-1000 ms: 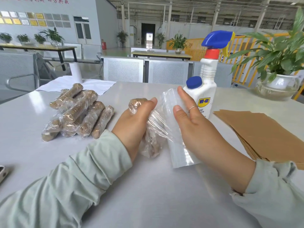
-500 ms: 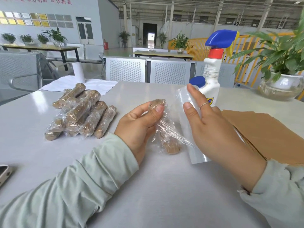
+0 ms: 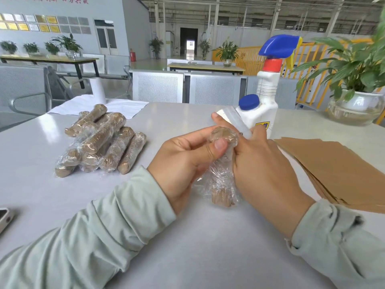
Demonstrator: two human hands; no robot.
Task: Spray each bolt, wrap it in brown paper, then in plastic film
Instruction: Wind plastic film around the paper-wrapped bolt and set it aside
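A bolt wrapped in brown paper (image 3: 221, 188) stands nearly upright between my hands, clear plastic film bunched round it. My left hand (image 3: 187, 161) pinches its upper part, thumb on the front. My right hand (image 3: 264, 165) is pressed close against the bolt's right side and holds the film roll (image 3: 235, 122), whose end sticks out above the fingers. A white spray bottle (image 3: 267, 97) with a blue trigger stands just behind the hands. A stack of brown paper sheets (image 3: 333, 163) lies to the right.
A pile of several wrapped bolts (image 3: 102, 142) lies on the grey table (image 3: 208, 247) to the left. White paper (image 3: 125, 106) is at the far edge. A potted plant in a glass bowl (image 3: 354, 105) stands far right. A phone corner (image 3: 5, 217) shows at the left edge.
The roll in my right hand has closed in against the bolt, taking up the stretched film. The bolt has tipped from lying slanted to almost upright and sits a little higher.
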